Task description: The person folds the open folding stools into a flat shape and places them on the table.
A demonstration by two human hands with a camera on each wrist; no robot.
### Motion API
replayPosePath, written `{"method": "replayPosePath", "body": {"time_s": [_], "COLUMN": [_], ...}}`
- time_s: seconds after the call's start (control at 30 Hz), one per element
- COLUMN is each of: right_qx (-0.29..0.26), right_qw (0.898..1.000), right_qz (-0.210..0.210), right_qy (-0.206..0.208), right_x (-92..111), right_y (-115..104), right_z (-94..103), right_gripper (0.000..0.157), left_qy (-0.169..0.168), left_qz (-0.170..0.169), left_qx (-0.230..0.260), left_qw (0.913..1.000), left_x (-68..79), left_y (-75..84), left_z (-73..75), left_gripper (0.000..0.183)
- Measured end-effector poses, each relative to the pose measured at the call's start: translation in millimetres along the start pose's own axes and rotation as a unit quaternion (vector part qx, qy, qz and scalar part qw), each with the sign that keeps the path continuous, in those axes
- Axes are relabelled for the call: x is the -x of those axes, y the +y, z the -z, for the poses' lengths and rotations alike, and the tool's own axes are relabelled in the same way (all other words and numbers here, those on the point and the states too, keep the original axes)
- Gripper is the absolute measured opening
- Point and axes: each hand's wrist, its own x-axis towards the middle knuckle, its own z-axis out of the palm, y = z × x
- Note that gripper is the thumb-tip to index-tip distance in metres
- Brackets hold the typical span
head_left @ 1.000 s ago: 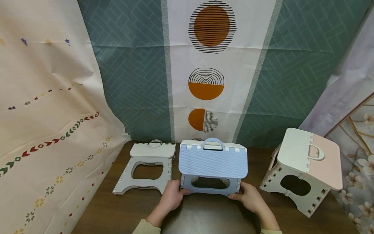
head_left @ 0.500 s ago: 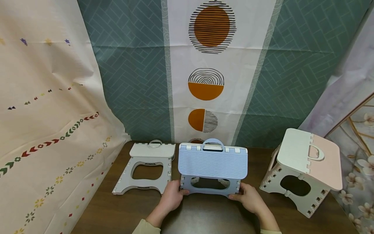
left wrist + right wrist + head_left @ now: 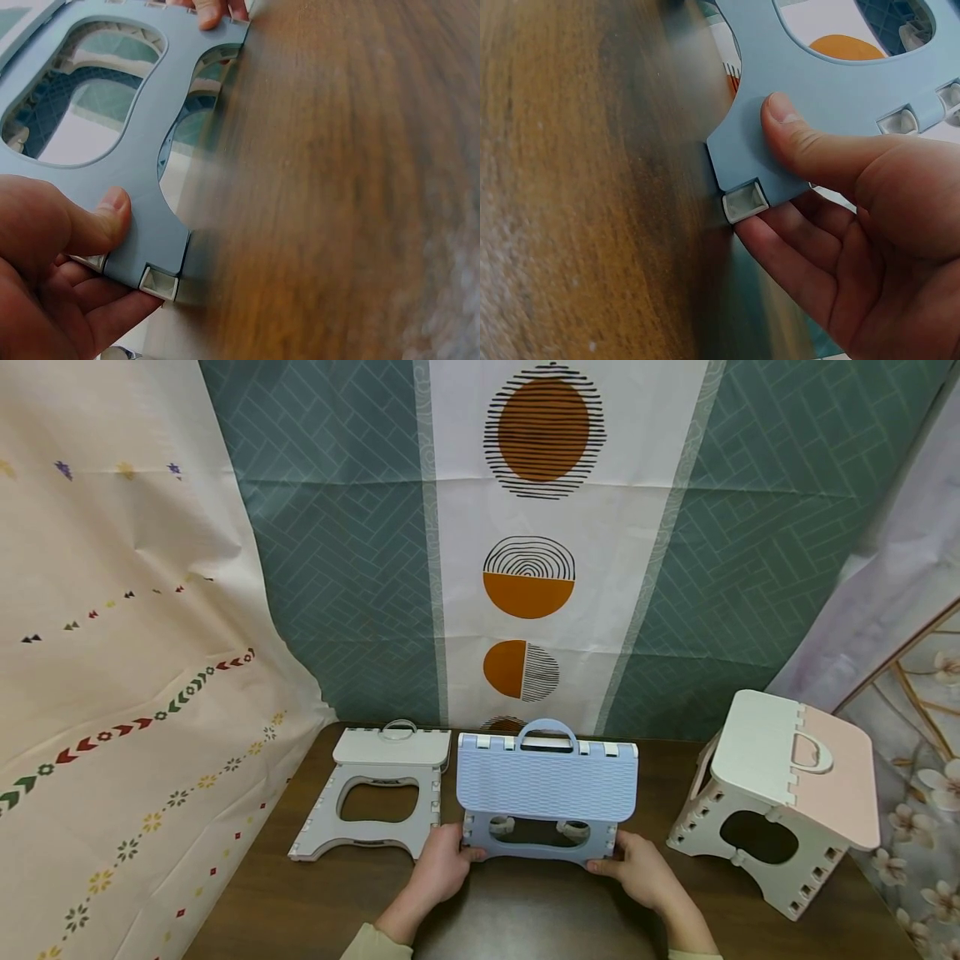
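A blue folding stool (image 3: 547,777) with a looped handle stands on the table, its blue seat half tilted toward me over the leg panel. My left hand (image 3: 440,864) grips the left foot of that panel; in the left wrist view the thumb (image 3: 112,217) lies on the front face and the fingers are behind it. The right hand (image 3: 637,870) pinches the opposite foot the same way, thumb (image 3: 791,124) in front. Through the panel's oval opening, pale parts of the stool's inside show. Most of its rear side is hidden behind the blue seat half.
A folded grey-white stool (image 3: 393,743) lies on the brown wooden table (image 3: 517,918) just left of my left hand. To the right stands an unfolded stool (image 3: 795,777) with a white and pink seat. Patterned cloth (image 3: 360,568) hangs behind the table.
The blue seat half has tipped down toward me. Its white rear half has sunk out of sight, and pale inner parts show more through the oval opening. Both hands have stayed in place.
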Motion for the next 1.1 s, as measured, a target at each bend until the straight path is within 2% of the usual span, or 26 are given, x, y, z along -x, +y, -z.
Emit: {"method": "replayPosePath", "body": {"time_s": [0.13,0.33,0.43,0.73,0.93,1.1], "right_qx": [0.001,0.001,0.001,-0.001,0.007,0.013], "right_qw": [1.0,1.0,1.0,1.0,1.0,1.0], "right_qz": [0.005,0.013,0.015,0.013,0.014,0.013], "right_qy": [-0.003,-0.008,-0.01,-0.017,-0.017,-0.018], "right_x": [-0.5,-1.3,-1.8,-2.7,-2.4,-3.0], "right_y": [1.1,1.7,2.1,1.9,1.3,0.4], "right_z": [-0.3,-0.8,-1.8,-3.2,-2.4,-0.3], "right_gripper": [0.039,0.036,0.034,0.032,0.03,0.028], "left_qy": [-0.001,-0.018,-0.028,-0.047,-0.055,-0.061], "left_qz": [0.0,0.021,0.034,0.046,0.049,0.036], "left_qx": [0.003,0.004,0.009,0.029,0.037,0.037], "left_qw": [1.0,0.9996,0.999,0.9974,0.9966,0.9968], "left_x": [0.2,0.5,0.7,1.0,1.4,-1.2], "left_y": [0.3,0.3,0.3,-0.4,-0.1,-1.0], "left_z": [0.3,0.8,0.7,0.9,1.6,5.2], "left_gripper": [0.061,0.017,0.024,0.029,0.026,0.014]}}
